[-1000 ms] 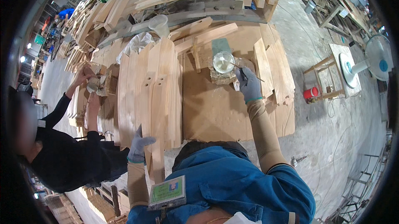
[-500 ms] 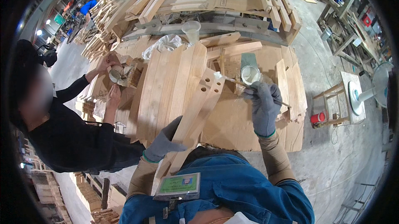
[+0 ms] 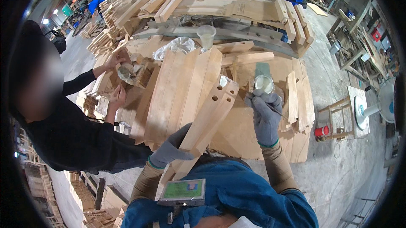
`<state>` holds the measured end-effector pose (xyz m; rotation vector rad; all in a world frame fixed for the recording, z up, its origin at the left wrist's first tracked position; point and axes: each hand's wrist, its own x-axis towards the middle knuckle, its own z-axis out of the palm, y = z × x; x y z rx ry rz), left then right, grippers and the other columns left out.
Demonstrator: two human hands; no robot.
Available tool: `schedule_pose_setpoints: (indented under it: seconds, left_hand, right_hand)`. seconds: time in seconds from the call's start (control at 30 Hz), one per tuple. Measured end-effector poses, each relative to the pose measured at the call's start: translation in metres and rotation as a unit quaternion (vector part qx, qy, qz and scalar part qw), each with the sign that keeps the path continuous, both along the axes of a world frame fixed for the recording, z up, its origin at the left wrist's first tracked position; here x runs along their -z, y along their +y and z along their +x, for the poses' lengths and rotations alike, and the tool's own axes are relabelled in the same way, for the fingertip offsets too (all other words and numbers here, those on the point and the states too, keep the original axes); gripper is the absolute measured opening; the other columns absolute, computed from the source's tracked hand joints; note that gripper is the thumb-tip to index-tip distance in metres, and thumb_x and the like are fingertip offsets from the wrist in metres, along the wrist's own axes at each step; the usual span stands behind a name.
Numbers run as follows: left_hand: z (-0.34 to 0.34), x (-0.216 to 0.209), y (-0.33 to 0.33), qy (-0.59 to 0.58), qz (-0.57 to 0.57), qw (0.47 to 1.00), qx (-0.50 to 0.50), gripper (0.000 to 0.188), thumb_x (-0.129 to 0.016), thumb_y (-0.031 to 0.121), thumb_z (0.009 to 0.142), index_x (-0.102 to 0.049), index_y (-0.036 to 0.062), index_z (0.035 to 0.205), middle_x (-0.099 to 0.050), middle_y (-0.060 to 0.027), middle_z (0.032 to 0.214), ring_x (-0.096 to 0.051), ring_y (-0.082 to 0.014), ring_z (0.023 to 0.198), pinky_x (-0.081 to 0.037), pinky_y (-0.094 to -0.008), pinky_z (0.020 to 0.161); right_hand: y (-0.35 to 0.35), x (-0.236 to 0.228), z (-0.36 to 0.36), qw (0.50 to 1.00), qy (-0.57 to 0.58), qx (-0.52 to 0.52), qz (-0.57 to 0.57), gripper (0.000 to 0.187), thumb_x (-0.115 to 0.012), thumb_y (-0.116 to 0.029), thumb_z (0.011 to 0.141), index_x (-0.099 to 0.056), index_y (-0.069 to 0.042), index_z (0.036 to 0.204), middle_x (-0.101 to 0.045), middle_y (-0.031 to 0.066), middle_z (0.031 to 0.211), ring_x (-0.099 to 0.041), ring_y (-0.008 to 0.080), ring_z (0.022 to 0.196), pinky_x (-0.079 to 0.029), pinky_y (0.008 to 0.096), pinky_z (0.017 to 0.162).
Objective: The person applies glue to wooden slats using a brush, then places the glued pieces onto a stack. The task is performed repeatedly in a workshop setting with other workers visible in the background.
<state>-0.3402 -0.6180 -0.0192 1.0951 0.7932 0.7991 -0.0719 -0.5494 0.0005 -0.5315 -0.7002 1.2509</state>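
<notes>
My left hand [image 3: 171, 148], in a grey glove, is wrapped round a pair of pale wooden bars [image 3: 207, 120] lying side by side. They slant up from my body, and round holes show in their far ends. A white smear [image 3: 223, 81] sits at the end of the bars. My right hand [image 3: 266, 116], also gloved, is closed on a thin brush [image 3: 277, 112]; only part of its handle shows and its tip is hidden. Just beyond the right fingers stands a small cup of white paste [image 3: 264, 84].
Wooden boards [image 3: 179, 88] lie left of the bars, more pieces [image 3: 298, 101] to the right, on a cardboard-covered table [image 3: 237, 141]. A clear plastic cup [image 3: 206, 37] and white bag [image 3: 174, 48] stand beyond. A co-worker [image 3: 80, 130] works at left; a fan [image 3: 372, 107] is at right.
My right hand has drawn back from the bar ends to the paste cup with the brush. The white smear stays on the bars. My left hand keeps its hold.
</notes>
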Motion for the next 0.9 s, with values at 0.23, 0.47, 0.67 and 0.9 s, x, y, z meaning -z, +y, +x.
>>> schedule_pose_setpoints:
  seconds: [0.23,0.47,0.67,0.9]
  left_hand:
    - [-0.017,0.006,-0.005,0.01,0.02,1.0,-0.006,0.093,-0.076,0.004,0.059,-0.027,0.0014,0.139,-0.039,-0.009,0.136,-0.035,-0.0187,0.126,-0.027,-0.0326,0.104]
    - [-0.037,0.01,-0.011,0.012,-0.038,0.999,-0.032,0.096,-0.075,-0.002,0.057,-0.025,-0.0001,0.139,-0.037,-0.0089,0.137,-0.033,-0.0179,0.127,-0.024,-0.0311,0.105]
    - [-0.056,0.024,-0.013,-0.006,-0.064,0.996,-0.057,0.097,-0.076,-0.002,0.057,-0.024,-0.0028,0.139,-0.037,-0.0096,0.137,-0.032,-0.0175,0.127,-0.024,-0.0308,0.105]
    - [-0.063,0.022,-0.016,-0.016,-0.09,0.993,-0.08,0.099,-0.078,-0.002,0.056,-0.025,-0.0007,0.139,-0.037,-0.0099,0.137,-0.034,-0.0181,0.126,-0.028,-0.0316,0.104]
  right_hand:
    - [-0.001,-0.005,-0.013,0.988,-0.139,0.024,0.067,0.016,-0.052,0.013,0.078,-0.052,-0.001,0.085,-0.06,0.0131,0.096,-0.06,0.0232,0.09,-0.051,0.0357,0.085]
    - [-0.001,-0.004,-0.041,0.99,-0.131,-0.032,0.031,0.009,-0.061,0.008,0.074,-0.061,0.002,0.08,-0.059,0.0129,0.092,-0.059,0.0221,0.091,-0.051,0.0344,0.084]
    - [-0.005,0.0,-0.059,0.973,-0.198,-0.076,0.093,0.009,-0.056,0.008,0.079,-0.05,0.002,0.081,-0.06,0.0152,0.092,-0.061,0.0233,0.089,-0.054,0.0362,0.079]
    - [0.033,-0.067,-0.062,0.971,-0.223,-0.089,-0.014,0.013,-0.058,-0.009,0.085,-0.052,0.002,0.087,-0.062,0.0151,0.084,-0.065,0.0235,0.074,-0.056,0.0328,0.067]
